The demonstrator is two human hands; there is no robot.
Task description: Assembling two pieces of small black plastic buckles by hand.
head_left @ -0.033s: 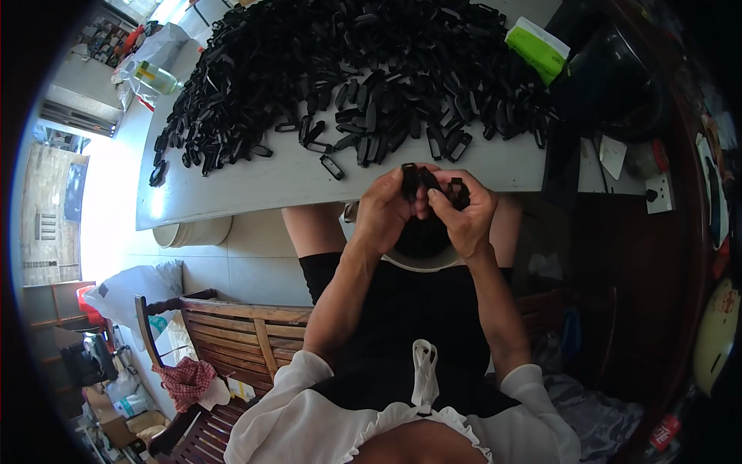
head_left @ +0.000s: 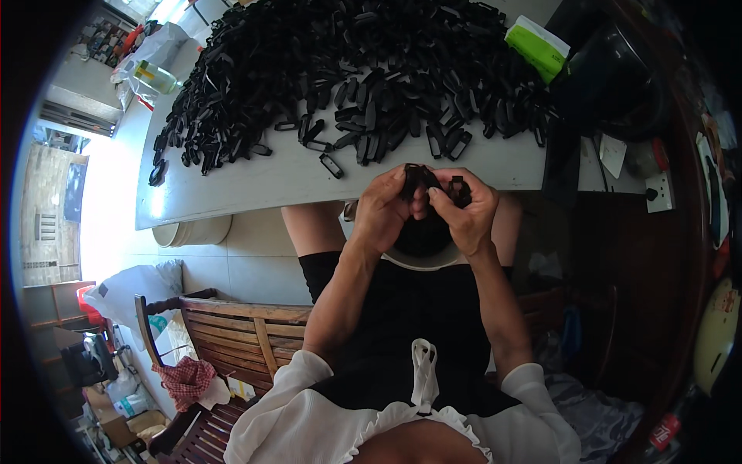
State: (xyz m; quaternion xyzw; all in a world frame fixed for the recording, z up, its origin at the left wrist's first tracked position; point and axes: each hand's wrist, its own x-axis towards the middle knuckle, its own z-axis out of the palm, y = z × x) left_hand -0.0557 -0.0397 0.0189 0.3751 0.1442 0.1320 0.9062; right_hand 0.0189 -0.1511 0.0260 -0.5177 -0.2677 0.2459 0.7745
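Just past the table's front edge, my two hands work close together over a bucket between my knees. My left hand is closed on a small black plastic part, holding it upright. The thumb and fingers of my right hand touch that part's right side. A second black frame-shaped part is tucked in the curled fingers of my right hand. Shadow hides most of the bucket's dark contents. Beyond my hands, a large pile of similar black parts covers the table, and one loose part lies nearer the edge.
A green and white packet and a big black container stand at the table's right. On the far left is a bottle with yellowish liquid. A wooden bench is behind me; a pale bucket sits under the table.
The black part in my left hand has turned slightly, and my fingers have shifted a little around it. The pile looks the same.
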